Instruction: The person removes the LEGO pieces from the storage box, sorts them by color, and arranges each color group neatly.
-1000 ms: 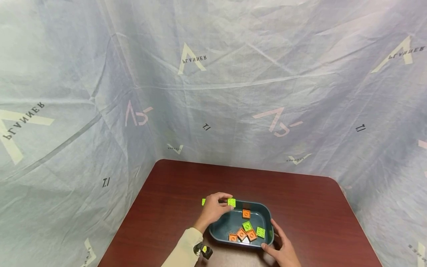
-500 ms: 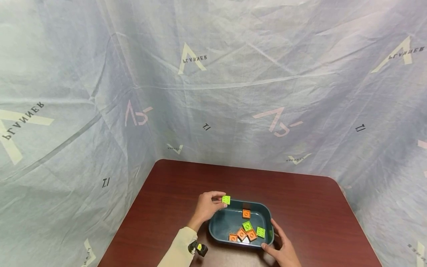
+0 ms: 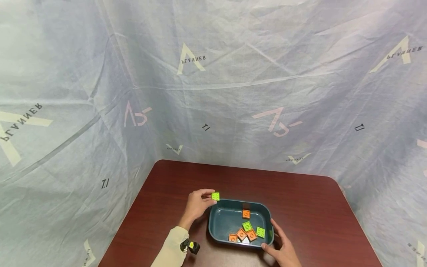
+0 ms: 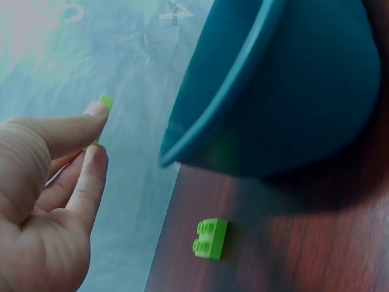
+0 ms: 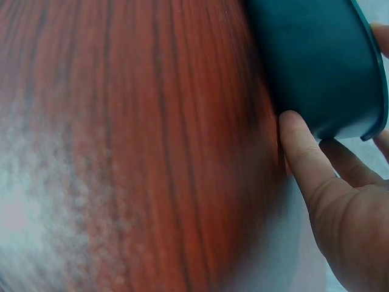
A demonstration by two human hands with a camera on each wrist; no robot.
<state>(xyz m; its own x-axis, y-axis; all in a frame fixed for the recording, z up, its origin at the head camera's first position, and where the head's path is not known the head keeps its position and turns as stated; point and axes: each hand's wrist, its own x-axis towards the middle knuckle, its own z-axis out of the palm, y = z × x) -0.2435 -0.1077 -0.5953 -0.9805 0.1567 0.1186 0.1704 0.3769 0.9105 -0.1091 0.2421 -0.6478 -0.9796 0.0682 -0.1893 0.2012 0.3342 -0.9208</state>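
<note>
My left hand [image 3: 196, 204] pinches a lime-green toy brick [image 3: 215, 196] between thumb and fingertips, at the far left corner of a dark teal basin [image 3: 217, 241]. In the left wrist view the held brick [image 4: 106, 101] shows only its edge between the fingers. Another lime-green brick [image 4: 211, 238] lies on the table beside the basin, hidden behind the hand in the head view. My right hand [image 3: 283, 248] grips the basin's right end, thumb at the near corner and fingers along the side. Inside lie several orange bricks [image 3: 246, 214] and two green ones [image 3: 261, 232].
The basin stands on a reddish-brown wooden table [image 3: 310, 207]. Grey-white printed sheeting [image 3: 233, 92] hangs behind the table and along both sides. A small white patch [image 3: 246, 240] shows among the bricks at the basin's near wall.
My left hand has moved left with the green brick, from over the basin to its far left corner. The right hand, the basin and the bricks inside stay in place.
</note>
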